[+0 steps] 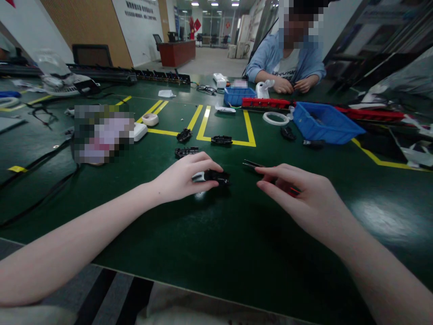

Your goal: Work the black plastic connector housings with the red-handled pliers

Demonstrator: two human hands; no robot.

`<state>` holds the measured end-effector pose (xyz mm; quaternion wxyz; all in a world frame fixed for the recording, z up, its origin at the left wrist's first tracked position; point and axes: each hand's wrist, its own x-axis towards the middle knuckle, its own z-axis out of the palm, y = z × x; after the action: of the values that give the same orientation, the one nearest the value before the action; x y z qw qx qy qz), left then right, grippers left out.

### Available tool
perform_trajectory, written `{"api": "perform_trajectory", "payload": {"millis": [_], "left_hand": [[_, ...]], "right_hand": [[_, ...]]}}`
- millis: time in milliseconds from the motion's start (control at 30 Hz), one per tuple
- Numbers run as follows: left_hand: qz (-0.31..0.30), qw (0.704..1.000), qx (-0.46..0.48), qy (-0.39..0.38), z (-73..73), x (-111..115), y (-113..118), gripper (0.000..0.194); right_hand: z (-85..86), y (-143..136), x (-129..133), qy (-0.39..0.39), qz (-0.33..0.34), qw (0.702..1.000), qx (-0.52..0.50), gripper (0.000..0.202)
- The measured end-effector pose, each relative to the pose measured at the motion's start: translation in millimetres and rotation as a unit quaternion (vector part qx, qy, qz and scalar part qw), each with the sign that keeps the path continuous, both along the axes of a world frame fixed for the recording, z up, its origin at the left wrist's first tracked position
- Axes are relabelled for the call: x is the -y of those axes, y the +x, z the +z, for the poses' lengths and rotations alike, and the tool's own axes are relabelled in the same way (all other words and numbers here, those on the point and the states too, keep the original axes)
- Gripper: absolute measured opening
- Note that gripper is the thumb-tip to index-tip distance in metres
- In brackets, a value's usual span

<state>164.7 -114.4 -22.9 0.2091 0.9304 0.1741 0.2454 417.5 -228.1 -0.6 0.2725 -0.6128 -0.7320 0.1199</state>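
My left hand (181, 177) pinches a small black plastic part (222, 177) between thumb and fingers, low over the green table. A whitish-grey piece (199, 177) shows under the palm beside that part; whether the two are joined I cannot tell. To the right, my right hand (304, 189) grips thin dark tweezers (251, 163), their tips pointing left and slightly apart from each other. A gap separates the tips from the black part. Just beyond my left hand lie similar black parts (221, 140), one of them partly covered by my fingers.
Blue bins (329, 124) stand at the right and farther back, near red strips (267, 104). White tape rolls (275, 118), a white box (138, 132) and black cables (40, 158) lie around. Yellow tape (226, 142) marks the table. A person (287, 63) sits opposite.
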Motion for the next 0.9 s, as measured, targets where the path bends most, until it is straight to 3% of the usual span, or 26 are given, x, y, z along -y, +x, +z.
{"api": "perform_trajectory", "payload": {"millis": [133,267,333,433,533,700,900], "left_hand": [[0.034,0.999,0.038,0.015,9.1,-12,-8,0.018],[0.065,0.996,0.051,0.018,20.9,-23,-20,0.02],[0.081,0.995,0.053,0.025,26.8,-27,-31,0.022],[0.131,0.989,0.058,0.041,35.0,-30,-57,0.024],[0.188,0.978,0.077,0.054,39.0,-30,-88,0.022],[0.214,0.974,0.066,0.042,29.4,-25,-121,0.02],[0.124,0.989,0.001,-0.078,10.7,-11,-108,0.021]], "right_hand": [[-24.3,43,29,0.015,-0.05,0.989,0.138,0.063],[-54.2,84,65,-0.056,-0.093,0.973,0.204,0.067],[-64.3,98,80,-0.056,-0.112,0.964,0.234,0.071],[-72.5,103,96,-0.032,-0.117,0.955,0.269,0.077],[-72.3,89,103,-0.009,-0.099,0.952,0.289,0.074],[-57.0,60,76,0.015,-0.087,0.946,0.311,0.082],[-42.0,66,4,-0.048,-0.103,0.949,0.294,0.083]]}}
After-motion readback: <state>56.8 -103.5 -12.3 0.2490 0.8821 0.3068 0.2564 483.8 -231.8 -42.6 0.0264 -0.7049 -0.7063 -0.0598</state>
